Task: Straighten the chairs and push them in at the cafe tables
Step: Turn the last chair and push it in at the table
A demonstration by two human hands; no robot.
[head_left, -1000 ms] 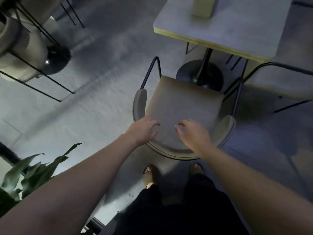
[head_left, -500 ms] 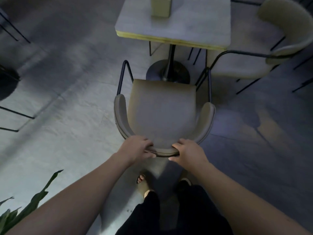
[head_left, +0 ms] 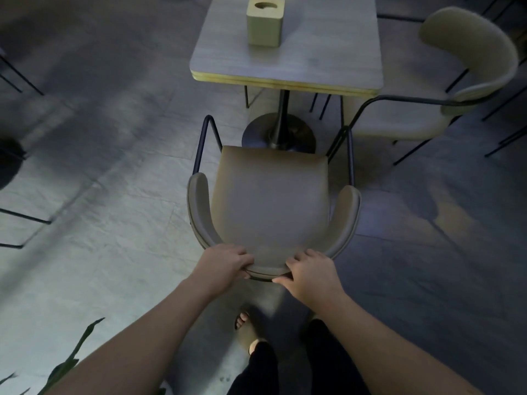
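Note:
A beige padded chair [head_left: 271,201] with a curved backrest and black metal legs stands right in front of me, its seat facing a grey cafe table [head_left: 288,55]. The front of the seat reaches the table's round black base [head_left: 278,132] but lies short of the tabletop edge. My left hand [head_left: 225,263] grips the top of the backrest on the left of its middle, fingers curled over the rim. My right hand [head_left: 308,270] grips the same rim just to the right, thumb under it.
A second beige chair [head_left: 445,81] stands at the table's right side, angled. A wooden block holder [head_left: 265,21] sits on the tabletop. Black chair legs [head_left: 17,220] show at the left edge, plant leaves [head_left: 71,363] at bottom left. My feet stand behind the chair.
My hands went from hovering over the backrest to gripping its rim. The chair now stands squarer to the table, and my view has swung so the table is straight ahead.

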